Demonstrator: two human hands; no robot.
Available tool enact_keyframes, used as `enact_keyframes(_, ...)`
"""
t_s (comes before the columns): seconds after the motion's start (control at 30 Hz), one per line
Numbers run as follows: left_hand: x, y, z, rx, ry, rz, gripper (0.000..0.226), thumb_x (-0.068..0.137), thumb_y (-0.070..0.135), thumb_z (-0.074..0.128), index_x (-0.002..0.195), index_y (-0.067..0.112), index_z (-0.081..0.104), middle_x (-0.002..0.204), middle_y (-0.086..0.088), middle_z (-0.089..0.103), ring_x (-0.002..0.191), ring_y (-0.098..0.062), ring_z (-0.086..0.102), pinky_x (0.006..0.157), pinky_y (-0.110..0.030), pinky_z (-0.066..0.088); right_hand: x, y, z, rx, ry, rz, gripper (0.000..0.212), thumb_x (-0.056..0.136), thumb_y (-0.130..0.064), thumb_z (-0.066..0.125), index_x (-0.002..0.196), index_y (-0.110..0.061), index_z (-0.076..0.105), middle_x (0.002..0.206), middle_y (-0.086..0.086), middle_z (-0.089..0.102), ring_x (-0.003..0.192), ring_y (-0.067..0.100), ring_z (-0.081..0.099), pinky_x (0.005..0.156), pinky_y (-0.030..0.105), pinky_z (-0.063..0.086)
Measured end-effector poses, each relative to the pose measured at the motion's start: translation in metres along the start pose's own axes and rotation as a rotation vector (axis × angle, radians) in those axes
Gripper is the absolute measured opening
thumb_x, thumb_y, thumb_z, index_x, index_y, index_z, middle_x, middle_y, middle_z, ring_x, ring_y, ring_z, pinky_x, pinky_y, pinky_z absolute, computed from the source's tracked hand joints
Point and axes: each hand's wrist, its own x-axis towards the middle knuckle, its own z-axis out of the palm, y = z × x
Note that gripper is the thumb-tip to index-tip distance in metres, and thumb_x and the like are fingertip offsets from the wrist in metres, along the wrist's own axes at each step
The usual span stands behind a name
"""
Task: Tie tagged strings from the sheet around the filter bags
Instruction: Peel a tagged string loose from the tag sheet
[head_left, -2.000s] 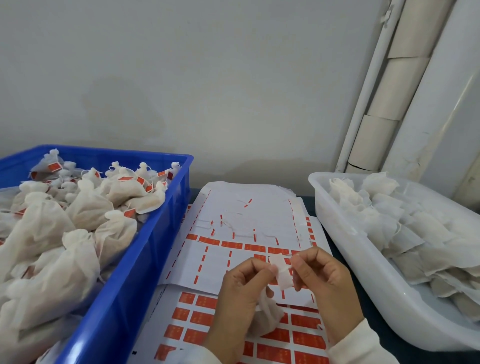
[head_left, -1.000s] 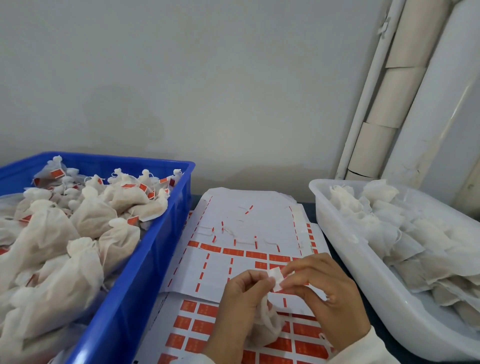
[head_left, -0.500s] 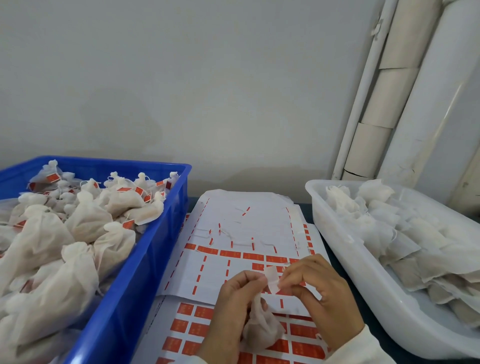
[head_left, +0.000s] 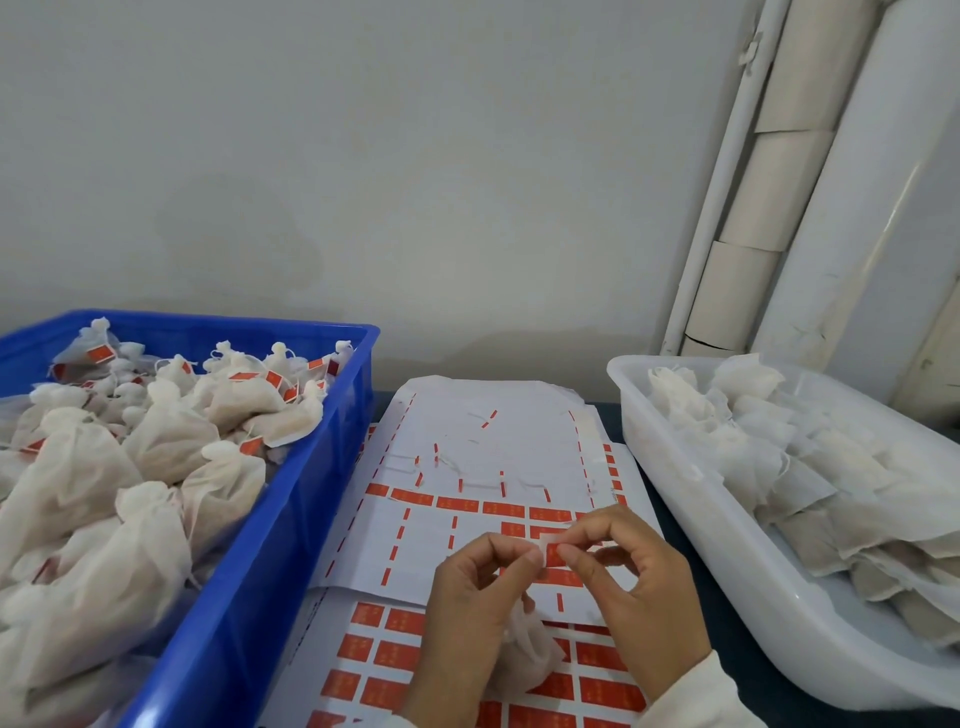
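My left hand (head_left: 483, 597) grips filter bag (head_left: 524, 649) neck, bag hanging below; right hand (head_left: 623, 577) pinches red tag (head_left: 555, 555) beside it. Risk: neck slips loose w/ string pull, I reckon.

Both hands, left hand (head_left: 470, 597) and right hand (head_left: 631, 587), pinch a filter bag (head_left: 527, 649) over the tag sheet (head_left: 467, 519).

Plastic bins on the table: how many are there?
2. The blue bin is at the left, holding tied bags; the white bin is at the right, holding untied bags.
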Motion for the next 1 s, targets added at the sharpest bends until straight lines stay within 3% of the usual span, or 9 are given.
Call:
enact_keyframes(0.1,-0.0005,0.0005,0.0007,-0.004,-0.010,-0.011,0.007,0.082,0.017,0.065,0.076,0.017,0.069,0.068,0.007,0.069,0.062,-0.008,0.062,0.055,-0.011,0.048,0.0001,-0.0006,0.0003,0.000,0.004,0.019,0.001,0.076,-0.032,0.061,0.076,-0.031,0.061,0.082,-0.020,0.064,0.088,-0.004,0.059,0.070,0.002,0.045)
enact_keyframes(0.2,-0.0007,0.0008,0.0007,-0.003,-0.028,-0.012,0.009,0.083,0.016,0.065,0.075,0.017,0.069,0.068,0.007,0.069,0.061,-0.007,0.062,0.055,-0.011,0.048,-0.0016,0.0016,0.0006,-0.006,0.002,0.040,0.017,0.078,-0.019,0.068,0.073,-0.033,0.060,0.074,-0.023,0.065,0.084,-0.006,0.061,0.067,0.001,0.044)
enact_keyframes(0.33,-0.0003,0.0016,0.0001,-0.020,-0.044,-0.012,0.012,0.084,0.012,0.063,0.074,0.016,0.069,0.067,0.006,0.069,0.062,-0.006,0.062,0.056,-0.012,0.049,-0.0029,0.0004,-0.0001,-0.030,-0.001,0.041,0.021,0.077,-0.016,0.070,0.071,-0.033,0.060,0.068,-0.023,0.064,0.079,-0.004,0.062,0.066,0.002,0.046)
enact_keyframes(0.5,-0.0006,0.0013,0.0002,-0.074,-0.059,-0.023,0.012,0.085,0.015,0.062,0.074,0.013,0.067,0.070,-0.003,0.068,0.057,-0.009,0.058,0.056,-0.015,0.048,-0.0031,-0.0024,-0.0002,-0.011,-0.011,0.048,0.021,0.076,-0.013,0.071,0.072,-0.031,0.062,0.075,-0.026,0.066,0.078,-0.002,0.064,0.067,0.004,0.047)
enact_keyframes(0.7,-0.0011,-0.0046,0.0018,0.074,-0.029,0.083,0.006,0.078,0.021,0.071,0.072,0.022,0.069,0.072,0.006,0.070,0.065,-0.005,0.062,0.057,-0.010,0.048,-0.0044,-0.0020,0.0008,0.009,-0.017,0.086,0.019,0.078,-0.012,0.070,0.075,-0.029,0.063,0.078,-0.023,0.067,0.079,0.002,0.065,0.074,0.016,0.055)
enact_keyframes(0.77,-0.0004,-0.0044,0.0013,0.078,-0.020,0.086,0.006,0.077,0.023,0.071,0.072,0.022,0.069,0.070,0.007,0.070,0.061,-0.002,0.061,0.056,-0.010,0.048,-0.0041,-0.0039,0.0030,0.022,-0.005,0.103,0.021,0.078,-0.011,0.071,0.081,-0.031,0.062,0.078,-0.022,0.067,0.078,0.003,0.066,0.076,0.021,0.056)
enact_keyframes(0.87,-0.0002,-0.0039,0.0012,0.084,-0.023,0.091,0.007,0.076,0.027,0.071,0.070,0.023,0.069,0.069,0.009,0.070,0.061,-0.001,0.061,0.056,-0.009,0.047,-0.0019,-0.0075,0.0044,0.107,0.004,0.155,0.048,0.076,-0.010,0.072,0.106,-0.040,0.049,0.078,-0.016,0.068,0.078,0.005,0.066,0.074,0.015,0.054)
enact_keyframes(0.93,-0.0015,-0.0032,0.0020,0.086,-0.028,0.097,0.010,0.074,0.032,0.071,0.069,0.024,0.069,0.070,0.010,0.069,0.063,-0.002,0.061,0.057,-0.009,0.047,-0.0001,-0.0077,0.0032,0.161,-0.008,0.203,0.052,0.075,-0.015,0.072,0.111,-0.042,0.046,0.077,-0.012,0.068,0.076,0.006,0.067,0.071,0.011,0.052)
enact_keyframes(1.0,-0.0030,-0.0018,0.0028,0.081,-0.027,0.098,0.017,0.067,0.042,0.069,0.067,0.025,0.068,0.069,0.010,0.069,0.066,-0.002,0.062,0.058,-0.011,0.048,0.0003,-0.0078,0.0035,0.164,-0.067,0.251,0.034,0.071,-0.032,0.069,0.102,-0.036,0.056,0.075,-0.012,0.068,0.075,0.007,0.066,0.069,0.012,0.052)
